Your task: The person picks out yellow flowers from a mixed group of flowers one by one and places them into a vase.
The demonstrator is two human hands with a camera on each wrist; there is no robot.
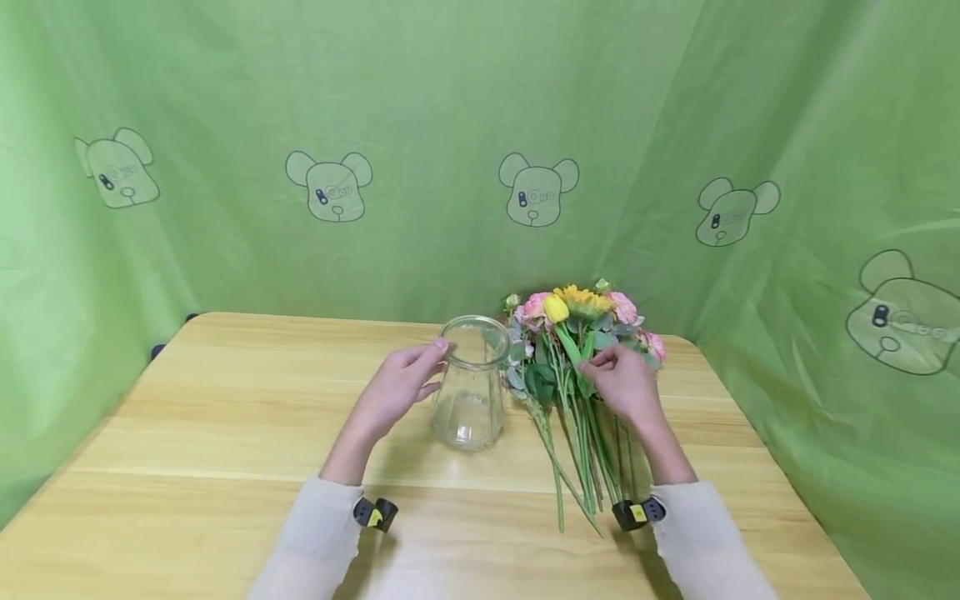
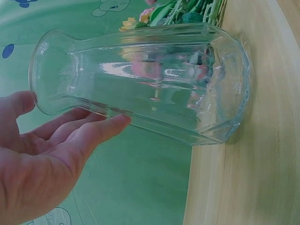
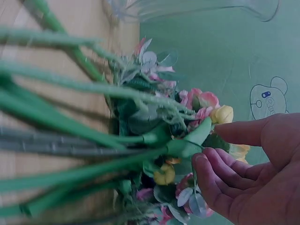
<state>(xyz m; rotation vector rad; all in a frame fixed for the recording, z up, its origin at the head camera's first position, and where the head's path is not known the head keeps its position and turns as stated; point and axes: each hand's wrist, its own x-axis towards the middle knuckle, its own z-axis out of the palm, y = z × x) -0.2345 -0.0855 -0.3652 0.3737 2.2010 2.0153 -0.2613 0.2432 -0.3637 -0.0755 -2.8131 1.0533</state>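
Note:
A clear glass vase [image 1: 468, 408] stands upright on the table, with its flared rim at the top. My left hand [image 1: 401, 379] is at the vase's left side, its fairly straight fingers touching the neck and rim, as the left wrist view shows along the glass [image 2: 154, 84]. To the right of the vase lies a bunch of flowers, its green stems [image 1: 585, 450] pointing toward me. My right hand [image 1: 622, 379] pinches a green leaf [image 3: 199, 136] of the yellow tulip [image 1: 556, 308] between thumb and fingertips. Pink blooms [image 1: 622, 307] and a yellow sunflower [image 1: 583, 298] surround the tulip.
The wooden table [image 1: 247, 417] extends left of the vase and in front of the stems. Behind it and on both sides hangs a green curtain [image 1: 427, 242] printed with bear heads. Black cameras are strapped to both wrists.

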